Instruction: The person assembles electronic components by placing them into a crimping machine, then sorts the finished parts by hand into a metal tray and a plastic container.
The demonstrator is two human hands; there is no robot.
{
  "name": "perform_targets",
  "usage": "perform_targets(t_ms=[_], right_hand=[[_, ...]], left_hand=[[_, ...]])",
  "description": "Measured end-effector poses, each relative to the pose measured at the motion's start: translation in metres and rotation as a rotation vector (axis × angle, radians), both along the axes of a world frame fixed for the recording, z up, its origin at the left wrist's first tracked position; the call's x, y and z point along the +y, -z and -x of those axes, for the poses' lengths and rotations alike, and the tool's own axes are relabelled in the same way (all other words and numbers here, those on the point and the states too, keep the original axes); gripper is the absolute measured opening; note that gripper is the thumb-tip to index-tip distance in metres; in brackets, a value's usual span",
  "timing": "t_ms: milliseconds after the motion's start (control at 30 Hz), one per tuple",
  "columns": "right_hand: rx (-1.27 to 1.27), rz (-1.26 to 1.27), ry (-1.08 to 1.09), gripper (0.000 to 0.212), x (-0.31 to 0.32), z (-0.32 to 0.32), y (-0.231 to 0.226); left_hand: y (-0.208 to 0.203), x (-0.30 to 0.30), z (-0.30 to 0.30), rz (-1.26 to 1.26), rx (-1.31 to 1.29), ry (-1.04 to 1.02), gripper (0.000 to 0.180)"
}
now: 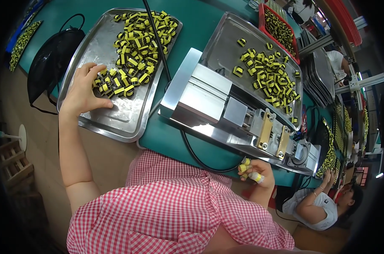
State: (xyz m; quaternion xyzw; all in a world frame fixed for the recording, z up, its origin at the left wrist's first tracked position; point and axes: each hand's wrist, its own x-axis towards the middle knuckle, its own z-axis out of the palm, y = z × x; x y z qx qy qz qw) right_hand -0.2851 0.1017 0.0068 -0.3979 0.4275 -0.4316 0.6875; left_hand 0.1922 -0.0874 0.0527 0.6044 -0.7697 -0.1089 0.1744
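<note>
My left hand [84, 93] reaches over the left metal tray [88, 53], thumb and fingers apart. Its fingertips are at the near left end of a heap of small yellow-and-black parts [137, 46], which look like taped coils or transformers. My right hand [263, 172] is curled low beside the front edge of a metal bench machine [209, 93]. Yellow and whitish pieces [256, 177] show at its fingertips; whether these are held parts or wraps on the fingers I cannot tell. Brass-coloured plates [266, 131] stand on the machine, left of a round fitting [301, 153].
Behind the machine, a second metal tray [219, 40] holds more such parts. A red basket [264, 21] full of them stands farther back, near stacked trays [317, 74]. Black cables [192, 148] cross the green table. A black bag [52, 63] lies left. A co-worker [319, 207] sits at right.
</note>
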Motion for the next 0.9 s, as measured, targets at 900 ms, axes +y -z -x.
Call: perform_targets(t_ms=[900], right_hand=[[-0.023,-0.006,-0.01,0.04,0.0,0.0,0.002]], left_hand=[[0.016,0.019,-0.01,0.163,-0.06,-0.081,0.037]])
